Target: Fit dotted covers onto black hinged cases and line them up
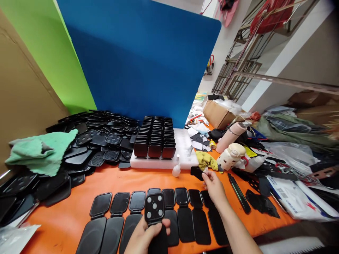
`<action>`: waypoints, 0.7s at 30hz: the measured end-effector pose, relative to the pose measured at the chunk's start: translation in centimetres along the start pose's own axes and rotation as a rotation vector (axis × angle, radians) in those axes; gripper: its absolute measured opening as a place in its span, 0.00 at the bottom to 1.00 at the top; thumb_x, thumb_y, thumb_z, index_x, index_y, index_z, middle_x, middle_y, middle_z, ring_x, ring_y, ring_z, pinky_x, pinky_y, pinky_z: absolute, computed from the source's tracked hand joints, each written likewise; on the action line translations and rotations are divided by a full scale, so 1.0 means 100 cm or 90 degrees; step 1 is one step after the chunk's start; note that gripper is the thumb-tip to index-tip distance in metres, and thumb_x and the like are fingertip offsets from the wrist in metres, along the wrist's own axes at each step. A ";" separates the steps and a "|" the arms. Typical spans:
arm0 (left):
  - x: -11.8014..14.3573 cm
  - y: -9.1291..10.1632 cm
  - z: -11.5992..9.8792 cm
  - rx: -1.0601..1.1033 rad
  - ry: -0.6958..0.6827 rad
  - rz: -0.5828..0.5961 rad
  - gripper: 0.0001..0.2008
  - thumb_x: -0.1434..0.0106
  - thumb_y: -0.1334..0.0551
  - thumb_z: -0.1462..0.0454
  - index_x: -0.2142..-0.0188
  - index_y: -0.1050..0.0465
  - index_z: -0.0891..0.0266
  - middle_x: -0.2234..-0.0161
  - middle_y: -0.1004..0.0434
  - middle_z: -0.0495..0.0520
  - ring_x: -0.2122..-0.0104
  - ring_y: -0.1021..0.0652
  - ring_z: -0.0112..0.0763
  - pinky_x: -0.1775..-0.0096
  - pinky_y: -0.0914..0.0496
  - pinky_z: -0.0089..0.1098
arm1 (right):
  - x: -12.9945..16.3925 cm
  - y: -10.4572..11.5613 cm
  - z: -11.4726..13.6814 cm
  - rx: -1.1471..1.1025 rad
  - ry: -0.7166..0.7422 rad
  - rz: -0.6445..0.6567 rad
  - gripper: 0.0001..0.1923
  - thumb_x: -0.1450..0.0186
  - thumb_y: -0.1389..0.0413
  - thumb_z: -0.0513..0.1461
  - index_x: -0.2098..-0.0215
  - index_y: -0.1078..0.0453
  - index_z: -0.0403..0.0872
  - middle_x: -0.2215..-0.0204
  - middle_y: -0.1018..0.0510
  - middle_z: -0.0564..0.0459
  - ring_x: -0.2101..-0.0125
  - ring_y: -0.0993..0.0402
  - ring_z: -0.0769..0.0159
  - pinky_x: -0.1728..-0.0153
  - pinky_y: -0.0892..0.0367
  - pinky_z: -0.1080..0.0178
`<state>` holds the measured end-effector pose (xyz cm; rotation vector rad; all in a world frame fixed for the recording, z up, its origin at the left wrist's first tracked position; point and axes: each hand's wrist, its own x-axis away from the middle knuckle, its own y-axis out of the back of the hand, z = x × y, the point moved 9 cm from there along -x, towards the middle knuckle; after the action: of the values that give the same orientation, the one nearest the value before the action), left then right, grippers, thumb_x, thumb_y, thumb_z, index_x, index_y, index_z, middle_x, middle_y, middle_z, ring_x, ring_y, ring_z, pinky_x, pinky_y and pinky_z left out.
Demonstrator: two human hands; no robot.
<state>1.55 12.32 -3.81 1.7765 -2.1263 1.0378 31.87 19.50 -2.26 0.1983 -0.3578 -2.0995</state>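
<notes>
My left hand (143, 235) grips a black hinged case (154, 208) with several round grey dots on its upper flap. The case is held up over a row of similar open black cases (185, 222) laid on the orange tabletop (111, 178). To the right, my right hand (215, 188) pinches a thin black piece (196, 173) between thumb and fingers; its exact kind is unclear. Just beyond that hand sits a yellow cloth (206, 160). A small white bottle (176, 168) stands to its left, in front of a white foam block (159, 163).
Black plates (155, 141) stand in rows in the foam. Left lie a heap of black parts (106, 141) and a green cloth (45, 151). A blue panel (143, 60) rises behind. On the right are a pink bottle (231, 137), a cream bottle (231, 157) and a dark stick (239, 193).
</notes>
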 end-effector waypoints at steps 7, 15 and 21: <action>0.002 -0.014 -0.008 0.025 -0.045 -0.070 0.19 0.61 0.29 0.61 0.67 0.25 0.63 0.67 0.20 0.58 0.68 0.22 0.42 0.62 0.29 0.37 | 0.077 -0.029 0.037 -0.174 -0.120 0.186 0.21 0.44 0.44 0.55 0.66 0.42 0.49 0.85 0.32 0.61 0.84 0.34 0.69 0.81 0.38 0.68; 0.001 -0.007 -0.008 -0.088 -0.146 -0.079 0.23 0.57 0.29 0.56 0.64 0.28 0.66 0.67 0.21 0.58 0.65 0.23 0.45 0.61 0.30 0.39 | 0.145 -0.088 0.052 -0.278 -0.203 0.403 0.19 0.46 0.40 0.51 0.68 0.39 0.47 0.84 0.35 0.63 0.84 0.37 0.74 0.80 0.42 0.70; 0.018 -0.025 -0.017 -0.018 -0.107 -0.028 0.14 0.51 0.33 0.62 0.65 0.29 0.65 0.68 0.22 0.54 0.65 0.23 0.39 0.60 0.31 0.34 | 0.126 -0.059 0.055 -0.115 -0.094 0.334 0.19 0.44 0.42 0.51 0.79 0.39 0.46 0.83 0.39 0.61 0.80 0.43 0.73 0.77 0.45 0.68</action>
<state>2.85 11.79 -0.58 1.9515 -2.1729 0.8704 18.98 12.64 0.99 -0.1475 -0.2698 -1.6166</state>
